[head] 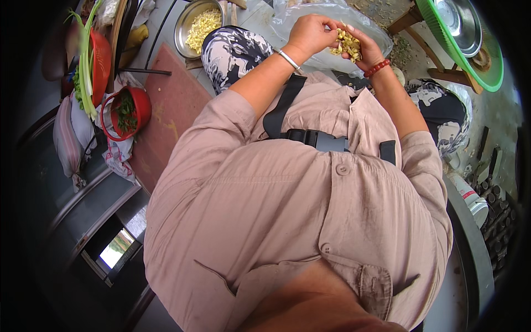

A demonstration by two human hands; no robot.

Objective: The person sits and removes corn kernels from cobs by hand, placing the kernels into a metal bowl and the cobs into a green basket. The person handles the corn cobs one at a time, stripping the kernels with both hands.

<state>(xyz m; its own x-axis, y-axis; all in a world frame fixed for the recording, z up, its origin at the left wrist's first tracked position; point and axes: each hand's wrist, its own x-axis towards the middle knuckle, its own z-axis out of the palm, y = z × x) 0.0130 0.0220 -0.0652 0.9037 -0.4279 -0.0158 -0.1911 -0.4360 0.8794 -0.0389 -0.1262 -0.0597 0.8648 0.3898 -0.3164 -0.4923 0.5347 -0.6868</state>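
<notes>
A bunch of yellow-headed bean sprouts (349,45) lies in the fingers and palm of my right hand (368,49), which wears a red bead bracelet. My left hand (312,34), with a silver bangle at the wrist, pinches the near edge of the same bunch between thumb and curled fingers. Which single sprouts it grips is too small to tell. Under both hands spreads a clear plastic bag (375,31). To the left of my hands, beyond my knee, a steel bowl (179,35) holds a heap of bean sprouts (204,32).
At the right, a green plastic basket (493,79) holding a steel basin (458,25) rests on a wooden stool (427,47). Leafy greens fill a red pail (143,110) on the left, near celery stalks (86,74) and a reddish board (176,95). A white bucket (468,193) lies lower right.
</notes>
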